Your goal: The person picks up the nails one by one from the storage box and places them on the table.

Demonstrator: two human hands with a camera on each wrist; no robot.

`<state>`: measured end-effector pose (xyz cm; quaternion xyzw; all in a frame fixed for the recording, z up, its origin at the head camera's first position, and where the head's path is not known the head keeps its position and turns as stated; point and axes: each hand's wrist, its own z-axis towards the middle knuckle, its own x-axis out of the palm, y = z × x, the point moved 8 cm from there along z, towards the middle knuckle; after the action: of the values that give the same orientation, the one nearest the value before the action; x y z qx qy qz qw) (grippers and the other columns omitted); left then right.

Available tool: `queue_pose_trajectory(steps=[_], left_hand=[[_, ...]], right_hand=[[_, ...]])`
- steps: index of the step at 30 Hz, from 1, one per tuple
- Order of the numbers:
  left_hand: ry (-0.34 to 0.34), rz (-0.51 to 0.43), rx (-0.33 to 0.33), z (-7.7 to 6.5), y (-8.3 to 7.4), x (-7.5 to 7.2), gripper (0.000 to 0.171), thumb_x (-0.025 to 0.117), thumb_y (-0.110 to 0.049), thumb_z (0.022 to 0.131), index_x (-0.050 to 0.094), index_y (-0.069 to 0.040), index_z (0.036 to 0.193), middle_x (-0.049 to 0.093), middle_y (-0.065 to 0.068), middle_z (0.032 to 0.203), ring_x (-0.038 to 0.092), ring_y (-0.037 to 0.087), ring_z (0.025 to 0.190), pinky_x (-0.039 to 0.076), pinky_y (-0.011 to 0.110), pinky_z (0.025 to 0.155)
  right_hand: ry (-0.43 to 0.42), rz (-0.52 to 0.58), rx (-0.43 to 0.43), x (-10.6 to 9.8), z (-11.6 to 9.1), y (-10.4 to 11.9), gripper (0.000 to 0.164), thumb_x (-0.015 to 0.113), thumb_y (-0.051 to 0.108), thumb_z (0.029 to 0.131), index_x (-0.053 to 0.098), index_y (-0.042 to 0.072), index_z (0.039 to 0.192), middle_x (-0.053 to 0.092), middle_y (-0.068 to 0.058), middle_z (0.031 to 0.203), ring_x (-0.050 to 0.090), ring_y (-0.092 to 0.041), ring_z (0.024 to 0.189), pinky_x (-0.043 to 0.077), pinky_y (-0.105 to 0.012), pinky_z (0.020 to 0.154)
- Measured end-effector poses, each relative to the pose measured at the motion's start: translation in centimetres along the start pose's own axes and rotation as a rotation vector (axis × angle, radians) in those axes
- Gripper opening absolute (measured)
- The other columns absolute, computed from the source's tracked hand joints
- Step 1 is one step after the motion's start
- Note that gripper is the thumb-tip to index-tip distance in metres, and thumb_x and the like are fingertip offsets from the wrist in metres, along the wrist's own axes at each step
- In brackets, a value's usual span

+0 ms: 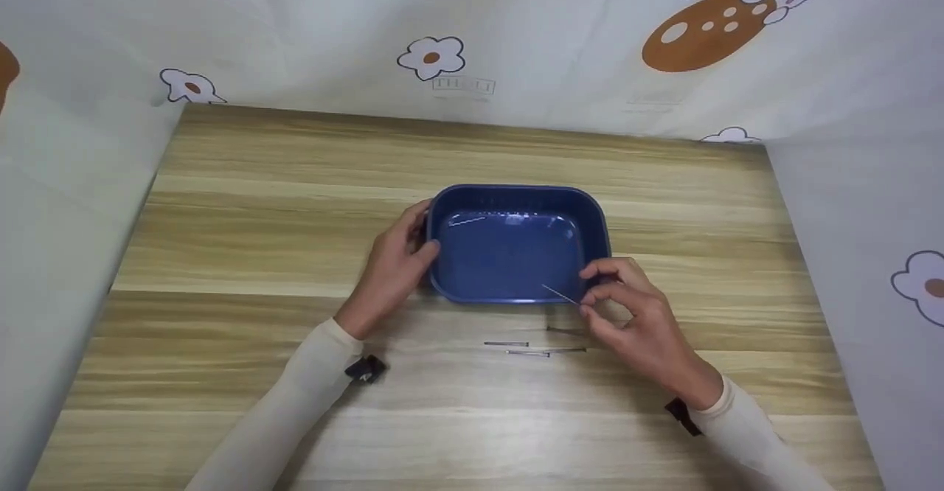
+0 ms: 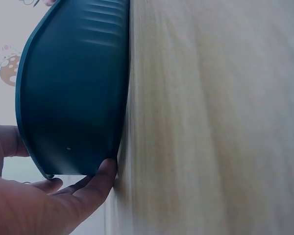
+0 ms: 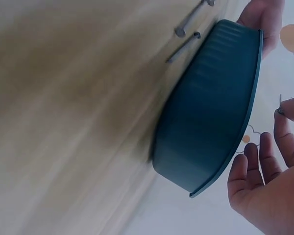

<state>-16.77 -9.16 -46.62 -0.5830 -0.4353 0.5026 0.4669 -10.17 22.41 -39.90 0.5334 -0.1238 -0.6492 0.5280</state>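
Note:
A blue plastic basin [image 1: 509, 255] stands on the table. My left hand [image 1: 394, 262] grips its left end, thumb at the rim and fingers against the outer wall; the left wrist view shows one fingertip low by the tabletop. Between thumb and index finger, my right hand [image 1: 638, 314] pinches a thin nail [image 1: 560, 294] over the basin's front right corner. In the right wrist view, the other fingers [image 3: 269, 166] of that hand are bent beside the rim. One thin nail [image 1: 467, 220] lies inside the basin, at the back left.
Several nails [image 1: 528, 354] lie on the wood-grain table [image 1: 258, 255] just in front of the basin. Pale printed sheeting [image 1: 317, 41] hangs behind the table and along both sides. Each wrist carries a small black device [image 1: 366, 368].

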Motion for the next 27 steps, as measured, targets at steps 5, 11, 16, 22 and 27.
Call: queue_pose_trajectory(steps=[5,11,16,22,27], left_hand=[[0.006,0.000,-0.004,0.0,-0.1,0.0,0.061,0.060,-0.003,0.104,0.049,-0.005,0.163,0.060,0.018,0.156,0.054,0.029,0.150,0.046,0.040,0.124],[0.012,-0.008,-0.001,0.0,0.0,0.1,0.061,0.059,-0.003,0.104,0.048,-0.005,0.164,0.059,0.018,0.158,0.052,0.029,0.152,0.046,0.040,0.124],[0.008,0.000,0.001,0.0,0.1,0.1,0.062,0.059,-0.003,0.104,0.048,-0.006,0.164,0.059,0.018,0.158,0.053,0.029,0.151,0.047,0.040,0.123],[0.009,0.003,0.004,0.0,0.0,0.0,0.062,0.060,-0.003,0.104,0.048,-0.007,0.165,0.058,0.018,0.160,0.052,0.031,0.152,0.046,0.042,0.125],[0.004,0.013,0.008,-0.1,-0.1,0.0,0.062,0.060,-0.003,0.104,0.048,-0.006,0.164,0.059,0.018,0.158,0.052,0.030,0.151,0.046,0.043,0.125]], right_hand=[[-0.008,-0.003,-0.070,0.1,-1.2,0.5,0.028,0.081,-0.016,0.080,0.077,0.009,0.091,0.070,-0.015,0.122,0.063,-0.026,0.119,0.051,-0.024,0.112],[-0.004,0.008,-0.085,0.4,-2.7,0.1,0.033,0.083,-0.019,0.075,0.077,0.009,0.090,0.068,-0.017,0.119,0.062,-0.026,0.119,0.053,-0.023,0.109],[-0.002,-0.002,-0.111,0.8,-3.5,0.2,0.032,0.084,-0.018,0.075,0.077,0.009,0.091,0.067,-0.016,0.118,0.061,-0.028,0.119,0.051,-0.024,0.113],[0.016,-0.028,-0.139,0.8,-3.9,0.3,0.034,0.084,-0.019,0.073,0.077,0.009,0.092,0.068,-0.017,0.115,0.062,-0.028,0.116,0.052,-0.022,0.108],[0.049,-0.043,-0.133,0.7,-4.3,-0.3,0.020,0.085,-0.009,0.079,0.078,0.006,0.090,0.068,-0.017,0.115,0.061,-0.028,0.116,0.049,-0.020,0.111]])
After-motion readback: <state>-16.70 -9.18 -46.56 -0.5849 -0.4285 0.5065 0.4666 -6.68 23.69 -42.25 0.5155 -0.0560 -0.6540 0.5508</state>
